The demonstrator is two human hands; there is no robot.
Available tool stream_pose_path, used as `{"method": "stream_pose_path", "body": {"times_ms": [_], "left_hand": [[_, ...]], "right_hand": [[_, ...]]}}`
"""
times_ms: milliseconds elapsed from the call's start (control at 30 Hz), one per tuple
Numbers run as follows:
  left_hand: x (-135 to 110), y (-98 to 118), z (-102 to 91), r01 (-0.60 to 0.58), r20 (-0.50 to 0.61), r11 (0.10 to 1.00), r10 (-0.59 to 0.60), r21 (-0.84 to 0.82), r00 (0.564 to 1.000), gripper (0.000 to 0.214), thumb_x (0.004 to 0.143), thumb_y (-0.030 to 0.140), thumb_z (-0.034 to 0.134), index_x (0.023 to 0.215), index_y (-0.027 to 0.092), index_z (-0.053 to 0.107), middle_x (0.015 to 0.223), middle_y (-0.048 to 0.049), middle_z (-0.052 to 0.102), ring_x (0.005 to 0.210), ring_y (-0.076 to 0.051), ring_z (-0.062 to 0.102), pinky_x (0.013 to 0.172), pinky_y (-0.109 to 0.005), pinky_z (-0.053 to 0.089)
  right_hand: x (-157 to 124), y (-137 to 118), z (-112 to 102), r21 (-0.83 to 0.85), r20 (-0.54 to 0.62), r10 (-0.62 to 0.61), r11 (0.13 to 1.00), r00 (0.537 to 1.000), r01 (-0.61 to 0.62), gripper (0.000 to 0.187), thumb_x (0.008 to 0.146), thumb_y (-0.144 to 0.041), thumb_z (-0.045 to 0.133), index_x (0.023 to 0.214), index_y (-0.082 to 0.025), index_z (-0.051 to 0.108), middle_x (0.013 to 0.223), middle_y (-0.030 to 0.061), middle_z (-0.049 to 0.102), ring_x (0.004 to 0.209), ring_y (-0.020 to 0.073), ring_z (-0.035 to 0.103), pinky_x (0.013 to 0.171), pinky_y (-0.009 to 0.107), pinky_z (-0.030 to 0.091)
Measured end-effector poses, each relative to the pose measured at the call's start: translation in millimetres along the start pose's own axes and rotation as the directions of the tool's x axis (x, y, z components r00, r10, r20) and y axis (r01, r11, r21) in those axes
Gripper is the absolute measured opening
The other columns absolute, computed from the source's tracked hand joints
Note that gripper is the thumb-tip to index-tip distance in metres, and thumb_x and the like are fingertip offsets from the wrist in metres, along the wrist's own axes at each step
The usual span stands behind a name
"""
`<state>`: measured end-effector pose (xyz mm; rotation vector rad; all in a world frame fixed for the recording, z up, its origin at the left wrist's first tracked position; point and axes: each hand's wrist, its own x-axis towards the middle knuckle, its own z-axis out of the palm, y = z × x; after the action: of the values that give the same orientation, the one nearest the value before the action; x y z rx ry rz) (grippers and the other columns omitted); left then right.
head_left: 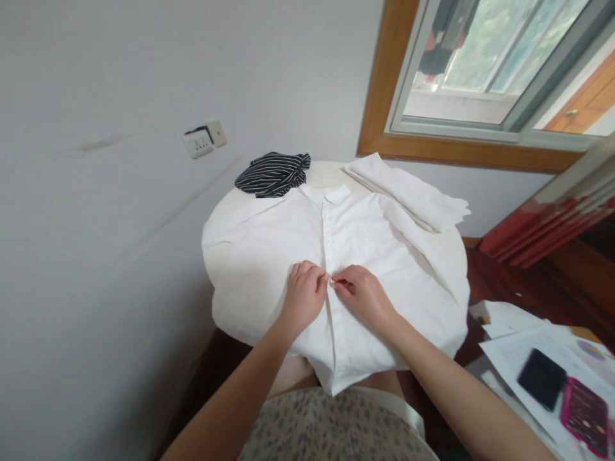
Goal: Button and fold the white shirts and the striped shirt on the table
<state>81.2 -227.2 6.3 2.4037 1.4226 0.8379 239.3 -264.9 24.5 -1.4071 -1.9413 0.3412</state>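
Observation:
A white button-up shirt (269, 256) lies spread front side up over a round white table (218, 211), its collar toward the wall and its hem hanging over the near edge. Both hands meet at the middle of its front placket. My left hand (306, 288) pinches the edge of the placket between thumb and fingers. Close beside it, my right hand (362, 291) is closed in a pinch on the other side of the opening. Any button between the fingertips is too small to make out.
A black striped cloth (273, 174) and a folded white garment (408, 192) lie at the table's far side. To the right are papers (504, 352), a black phone (542, 378) and a pink-edged device (586, 416). A wall with a socket (198, 142) stands at the left.

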Motion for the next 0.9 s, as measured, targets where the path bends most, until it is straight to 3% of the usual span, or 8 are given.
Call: {"method": "stream_pose_path", "body": {"times_ms": [200, 367, 500, 700, 800, 900], "left_hand": [[-1, 2, -0.5, 0.008, -0.008, 1.000, -0.008, -0.008, 1.000, 0.016, 0.090, 0.020, 0.047, 0.078, 0.019, 0.056, 0.088, -0.0060, 0.058, 0.091, -0.022, 0.051, 0.086, -0.038, 0.041], [0, -1, 1.4, 0.019, -0.007, 0.999, -0.019, -0.028, 1.000, 0.015, 0.089, 0.018, 0.047, 0.078, 0.020, 0.057, 0.088, -0.0055, 0.059, 0.091, -0.021, 0.052, 0.088, -0.038, 0.041], [3, -5, 2.2, 0.015, 0.006, 0.998, -0.014, -0.057, 1.000, 0.015, 0.088, 0.018, 0.048, 0.078, 0.019, 0.058, 0.087, -0.0051, 0.060, 0.090, -0.021, 0.053, 0.088, -0.037, 0.041], [4, -6, 1.7, 0.028, 0.017, 0.997, -0.027, -0.071, 0.999, 0.014, 0.088, 0.019, 0.048, 0.077, 0.020, 0.057, 0.086, -0.0042, 0.061, 0.089, -0.020, 0.054, 0.088, -0.037, 0.042], [3, -5, 2.0, 0.023, 0.004, 0.998, -0.023, -0.060, 1.000, 0.014, 0.088, 0.020, 0.049, 0.076, 0.020, 0.057, 0.086, -0.0044, 0.060, 0.089, -0.020, 0.053, 0.087, -0.037, 0.042], [2, -3, 1.8, 0.010, -0.012, 0.999, -0.010, -0.032, 1.000, 0.015, 0.090, 0.021, 0.048, 0.077, 0.020, 0.056, 0.087, -0.0052, 0.060, 0.089, -0.021, 0.052, 0.087, -0.037, 0.041]], "right_hand": [[4, -1, 1, 0.148, 0.035, 0.117, 0.982, 0.993, -0.121, 0.008, 0.085, -0.017, 0.057, 0.078, -0.017, 0.061, 0.074, 0.0010, 0.060, 0.067, 0.0125, 0.054, 0.065, 0.024, 0.043], [9, -2, 6, -0.068, 0.064, 0.021, 0.998, 0.998, -0.017, 0.024, 0.093, -0.022, 0.050, 0.070, -0.018, 0.053, 0.069, 0.0012, 0.054, 0.070, 0.0150, 0.051, 0.070, 0.026, 0.040], [7, -4, 11, -0.237, 0.061, -0.031, 0.971, 0.998, 0.045, 0.021, 0.097, -0.023, 0.043, 0.080, -0.018, 0.054, 0.079, 0.0047, 0.057, 0.079, 0.0181, 0.052, 0.076, 0.029, 0.040], [5, -5, 15, -0.392, 0.050, -0.050, 0.918, 0.997, 0.066, 0.018, 0.096, -0.022, 0.042, 0.084, -0.018, 0.055, 0.082, 0.0071, 0.057, 0.079, 0.0208, 0.052, 0.073, 0.031, 0.040], [6, -3, 16, -0.369, 0.041, -0.041, 0.928, 0.998, 0.053, 0.015, 0.094, -0.020, 0.045, 0.082, -0.018, 0.054, 0.081, 0.0068, 0.058, 0.079, 0.0204, 0.052, 0.073, 0.030, 0.039], [8, 1, 15, -0.241, 0.053, -0.017, 0.970, 0.998, 0.029, 0.017, 0.092, -0.016, 0.047, 0.076, -0.019, 0.053, 0.076, 0.0037, 0.057, 0.075, 0.0173, 0.052, 0.071, 0.027, 0.038]]}}
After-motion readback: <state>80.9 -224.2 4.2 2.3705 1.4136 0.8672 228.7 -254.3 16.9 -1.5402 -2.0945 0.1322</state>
